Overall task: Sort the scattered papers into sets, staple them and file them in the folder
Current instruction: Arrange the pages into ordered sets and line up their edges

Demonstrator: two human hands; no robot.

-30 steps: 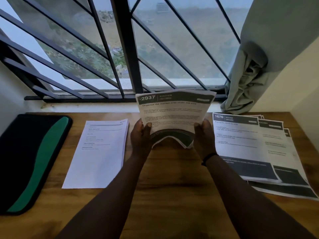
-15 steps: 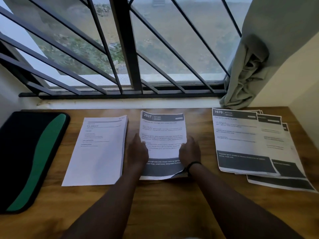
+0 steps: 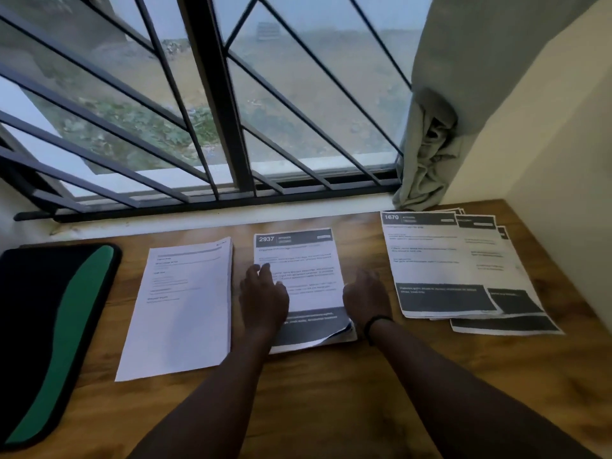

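The 2937 set [image 3: 299,279] lies flat mid-surface; the left hand [image 3: 263,298] presses it with straight fingers, the right hand [image 3: 364,298] rests relaxed at its right edge. Best to square the curled bottom corner before stapling. The white stack [image 3: 185,309] and folder [image 3: 49,336] lie left, the fanned 1670 sheets [image 3: 440,263] right; no stapler shows

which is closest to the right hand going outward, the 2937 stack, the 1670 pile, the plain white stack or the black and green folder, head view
From the right hand:
1. 2937 stack, at the hand's left edge, seemingly touching it.
2. 1670 pile, just to its right, apart from it.
3. Plain white stack, left, beyond the left hand.
4. Black and green folder, far left on the table.
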